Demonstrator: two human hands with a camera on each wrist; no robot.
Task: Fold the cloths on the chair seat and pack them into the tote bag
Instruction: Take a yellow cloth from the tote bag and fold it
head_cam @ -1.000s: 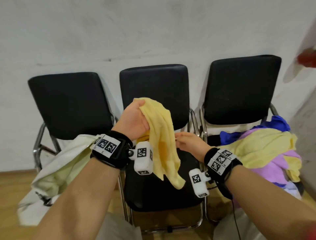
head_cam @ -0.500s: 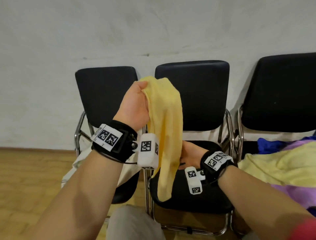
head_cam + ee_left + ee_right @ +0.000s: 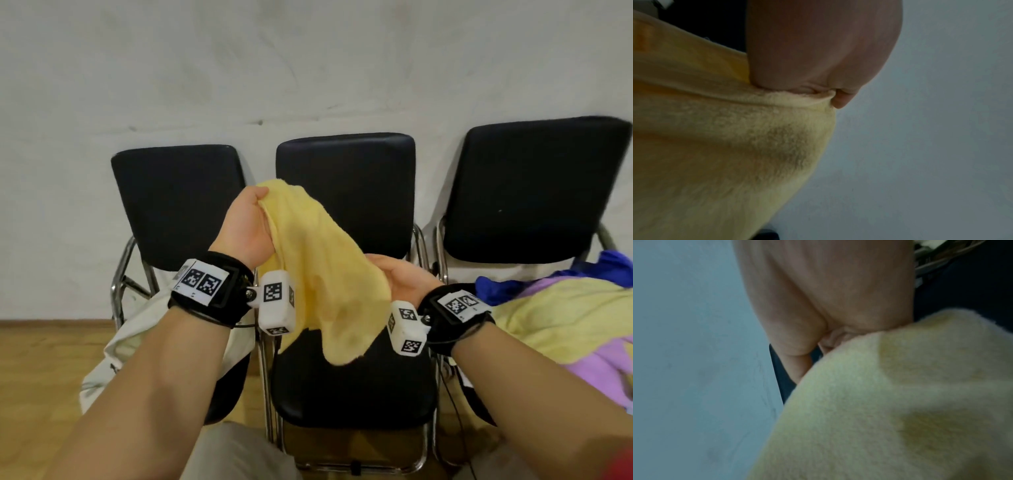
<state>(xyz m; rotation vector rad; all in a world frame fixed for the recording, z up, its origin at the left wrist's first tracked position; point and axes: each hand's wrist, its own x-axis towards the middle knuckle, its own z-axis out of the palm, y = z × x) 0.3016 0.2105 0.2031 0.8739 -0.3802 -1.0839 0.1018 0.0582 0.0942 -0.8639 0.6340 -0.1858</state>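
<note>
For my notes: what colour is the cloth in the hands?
Yellow cloth; head view shows it best.

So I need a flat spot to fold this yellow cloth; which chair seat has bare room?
The middle seat is bare, between the tote bag on the left chair and the cloth pile crowding the right one.

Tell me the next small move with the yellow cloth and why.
Probably draw the hands apart to spread the yellow cloth flat over the middle chair seat. The left hand pinches its top edge high, the right hand holds its side lower, and it hangs slack and bunched between them, unfolded.
</note>
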